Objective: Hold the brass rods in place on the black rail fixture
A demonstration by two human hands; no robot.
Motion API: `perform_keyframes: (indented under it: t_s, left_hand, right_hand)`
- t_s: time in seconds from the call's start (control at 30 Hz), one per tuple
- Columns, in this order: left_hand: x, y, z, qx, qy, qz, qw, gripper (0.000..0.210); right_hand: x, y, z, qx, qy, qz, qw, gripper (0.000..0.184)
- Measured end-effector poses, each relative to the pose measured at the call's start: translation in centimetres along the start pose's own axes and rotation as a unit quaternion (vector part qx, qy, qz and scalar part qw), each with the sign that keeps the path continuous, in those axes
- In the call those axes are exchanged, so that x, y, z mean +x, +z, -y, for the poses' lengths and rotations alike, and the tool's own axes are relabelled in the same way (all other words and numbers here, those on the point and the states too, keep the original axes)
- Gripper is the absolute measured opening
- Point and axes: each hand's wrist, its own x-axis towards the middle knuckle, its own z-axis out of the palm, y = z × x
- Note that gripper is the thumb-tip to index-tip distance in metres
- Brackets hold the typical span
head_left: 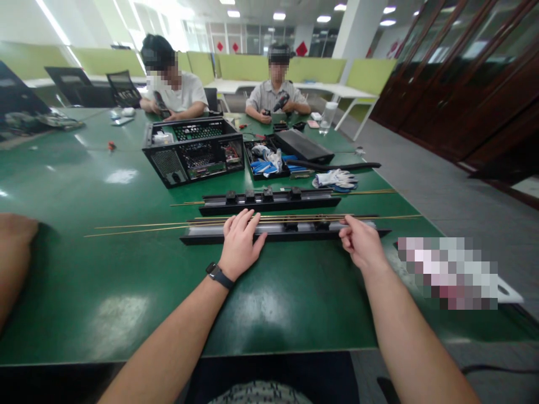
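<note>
In front of me a long black channel with a pale inner strip lies across the table. Thin brass-coloured rods run lengthwise along it and stick out past both ends. My left hand, with a dark watch on its wrist, rests over the channel with fingers stretched out on the rods. At the channel's right end, my right hand has its fingers curled, with thumb and index finger at the rods; the exact grip is partly hidden. Small black blocks sit inside the channel between my hands.
Behind lies a second black channel with blocks and rods. Farther back are an open computer case, a box of gloves, and loose gloves. Two people sit opposite with power drills. Another person's arm reaches in at left.
</note>
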Motion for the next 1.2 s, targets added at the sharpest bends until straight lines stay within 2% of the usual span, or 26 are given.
perform_keyframes:
  t_s: [0.37, 0.67, 0.9, 0.97, 1.1, 1.2]
  left_hand:
    - [-0.07, 0.09, 0.11, 0.008, 0.005, -0.003, 1.000, 0.047]
    - [-0.13, 0.21, 0.13, 0.012, 0.007, -0.009, 1.000, 0.047]
    - [-0.14, 0.15, 0.01, 0.021, 0.005, 0.000, 1.000, 0.047]
    - [-0.13, 0.09, -0.02, 0.021, 0.004, 0.003, 1.000, 0.047]
    - [-0.11, 0.06, -0.02, 0.017, 0.004, 0.001, 1.000, 0.047]
    - [-0.09, 0.08, -0.03, 0.014, 0.004, -0.002, 1.000, 0.047]
  right_hand:
    - [0.01, 0.00, 0.02, 0.005, -0.002, 0.002, 1.000, 0.033]
    - [0.37, -0.41, 0.43, 0.037, 0.000, -0.086, 0.996, 0.022]
    - [-0.02, -0.11, 0.01, 0.002, 0.008, 0.005, 1.000, 0.030]
    - [0.12, -0.22, 0.00, 0.011, 0.001, -0.010, 1.000, 0.027]
    - [0.51, -0.54, 0.19, 0.027, -0.008, -0.083, 0.996, 0.022]
    - [0.45, -0.52, 0.27, 0.022, -0.002, -0.078, 0.997, 0.022]
